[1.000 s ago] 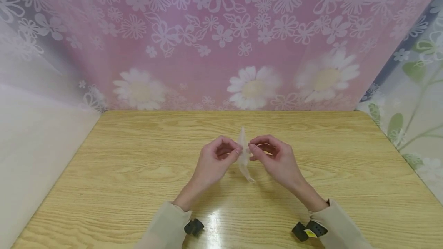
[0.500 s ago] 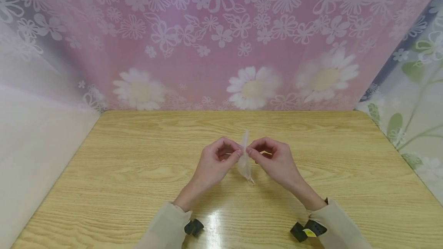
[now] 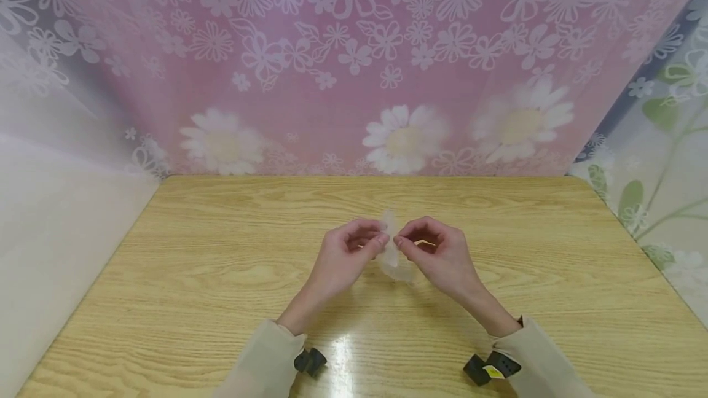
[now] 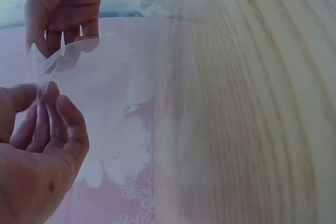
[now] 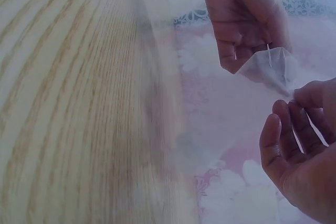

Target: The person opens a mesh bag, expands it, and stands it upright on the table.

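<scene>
The thin, translucent whitish sheet (image 3: 393, 266) looks like plastic film, creased, with a faint sheen. The yellow-brown broad tabletop (image 3: 221, 250) shows smooth wood grain, glossy where light glares. The pink flower-printed backdrop (image 3: 310, 100) looks like matt cloth; the beige long sleeves (image 3: 265, 364), matt cloth; the black blocky wrist devices (image 3: 316, 362), plastic.

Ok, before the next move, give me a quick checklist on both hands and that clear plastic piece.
1. Left hand pinching the clear plastic piece: ok.
2. Right hand pinching it too: ok.
3. Sleeves away from the piece: ok.
4. Piece flat and smooth: not ok, it is creased.
5. Piece pulled apart into separate layers: cannot tell, too thin and see-through.
</scene>
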Available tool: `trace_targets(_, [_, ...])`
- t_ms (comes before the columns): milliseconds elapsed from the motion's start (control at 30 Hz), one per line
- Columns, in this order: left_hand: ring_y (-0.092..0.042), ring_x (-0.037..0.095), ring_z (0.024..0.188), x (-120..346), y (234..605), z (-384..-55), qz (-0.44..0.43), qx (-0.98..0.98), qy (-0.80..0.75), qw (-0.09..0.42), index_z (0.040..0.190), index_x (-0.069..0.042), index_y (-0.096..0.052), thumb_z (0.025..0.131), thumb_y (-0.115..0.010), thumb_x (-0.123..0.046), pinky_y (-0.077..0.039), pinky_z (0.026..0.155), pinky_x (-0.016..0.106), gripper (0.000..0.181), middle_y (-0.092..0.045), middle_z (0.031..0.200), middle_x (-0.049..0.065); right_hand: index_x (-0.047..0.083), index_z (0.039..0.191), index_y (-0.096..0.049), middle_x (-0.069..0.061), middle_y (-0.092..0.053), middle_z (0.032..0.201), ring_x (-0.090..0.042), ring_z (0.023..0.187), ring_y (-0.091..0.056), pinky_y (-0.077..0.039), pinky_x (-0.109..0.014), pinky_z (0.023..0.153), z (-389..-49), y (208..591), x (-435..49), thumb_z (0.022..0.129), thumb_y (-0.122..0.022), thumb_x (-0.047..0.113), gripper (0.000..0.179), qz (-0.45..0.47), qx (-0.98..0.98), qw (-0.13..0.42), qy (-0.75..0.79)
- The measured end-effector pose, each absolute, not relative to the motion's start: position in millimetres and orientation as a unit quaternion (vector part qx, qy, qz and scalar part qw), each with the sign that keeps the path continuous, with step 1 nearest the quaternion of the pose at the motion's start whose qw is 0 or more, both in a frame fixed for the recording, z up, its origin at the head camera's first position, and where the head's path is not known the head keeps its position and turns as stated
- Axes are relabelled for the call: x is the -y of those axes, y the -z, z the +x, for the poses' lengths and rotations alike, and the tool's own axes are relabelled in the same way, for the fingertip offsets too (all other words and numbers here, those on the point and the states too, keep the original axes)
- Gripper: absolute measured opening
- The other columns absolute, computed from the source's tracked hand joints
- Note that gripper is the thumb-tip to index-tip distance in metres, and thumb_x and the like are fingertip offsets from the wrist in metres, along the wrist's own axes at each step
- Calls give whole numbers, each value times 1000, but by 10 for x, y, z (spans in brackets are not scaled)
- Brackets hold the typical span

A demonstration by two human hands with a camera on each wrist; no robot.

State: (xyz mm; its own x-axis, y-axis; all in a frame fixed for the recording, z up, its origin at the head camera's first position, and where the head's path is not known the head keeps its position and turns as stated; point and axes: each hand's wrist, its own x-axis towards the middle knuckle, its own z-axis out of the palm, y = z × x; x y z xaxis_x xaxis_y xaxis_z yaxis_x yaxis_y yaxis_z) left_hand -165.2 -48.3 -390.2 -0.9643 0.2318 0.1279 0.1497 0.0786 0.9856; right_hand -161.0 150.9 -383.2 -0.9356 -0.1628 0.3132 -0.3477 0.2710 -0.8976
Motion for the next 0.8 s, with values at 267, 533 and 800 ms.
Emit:
trace_targets(267, [-67,11,87,468,3868,-1647,109,-748,-655,-5,104,-14,-72,94,-77,-20,-56,78,24,13,-72,97,6,-1,105,-70,-6,-70,93,-9,75,-67,-61,-27,64,-1623,3822,-1499,93,-72,2,13,154,781,66,-602])
trace_targets(533, [-67,12,87,465,3873,-1637,127,-726,-676,4,102,-8,-70,94,-75,-12,-56,80,23,10,-67,95,9,-2,100,-70,-19,-69,95,-7,75,-66,-62,-30,64,-1627,3829,-1484,95,-72,6,10,153,789,42,-593])
trace_targets(800, [-58,13,80,483,3895,-1647,123,-738,-664,-5,98,-9,-69,92,-75,-8,-55,70,21,9,-58,85,2,-1,90,-62,-7,-61,88,-9,71,-67,-58,-26,58,-1624,3821,-1483,90,-73,-3,11,136,781,61,-607])
